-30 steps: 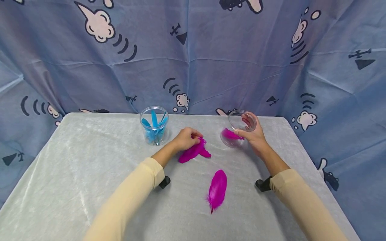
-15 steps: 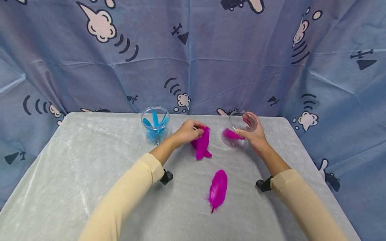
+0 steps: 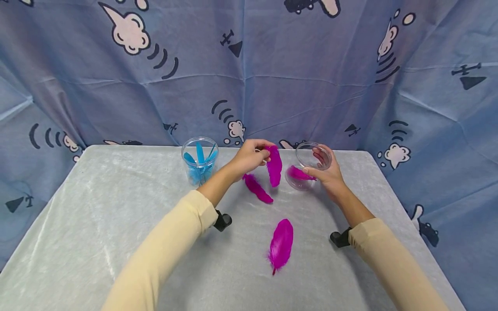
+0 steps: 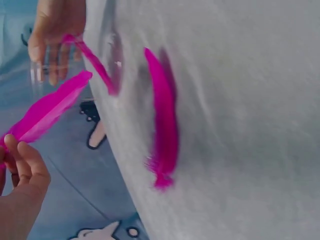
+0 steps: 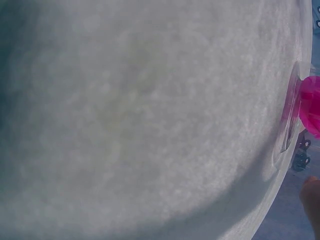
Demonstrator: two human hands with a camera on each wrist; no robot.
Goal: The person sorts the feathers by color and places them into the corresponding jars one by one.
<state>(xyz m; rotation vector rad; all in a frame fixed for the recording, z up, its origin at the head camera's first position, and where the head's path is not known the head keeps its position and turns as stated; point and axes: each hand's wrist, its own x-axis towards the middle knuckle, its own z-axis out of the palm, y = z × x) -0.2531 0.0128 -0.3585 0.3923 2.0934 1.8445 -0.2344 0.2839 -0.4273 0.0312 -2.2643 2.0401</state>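
Observation:
My left hand pinches one end of a magenta feather, which hangs above the table just left of a clear plastic cup. In the left wrist view the same feather slants up from the fingertips toward the cup. My right hand grips the clear cup around its side near the rim. Inside that cup lies another magenta feather. A third magenta feather rests on the table below my left hand. In the right wrist view only a fingertip shows at the edge.
A second clear cup holding several blue feathers stands at the back, left of my left hand. One more magenta feather lies nearer the front of the grey cloth-covered table. A blue patterned curtain hangs behind the table.
My left hand has lifted one magenta feather off the table and carried it up and right toward the held cup, uncovering the one beneath. The right hand and its cup have stayed in place.

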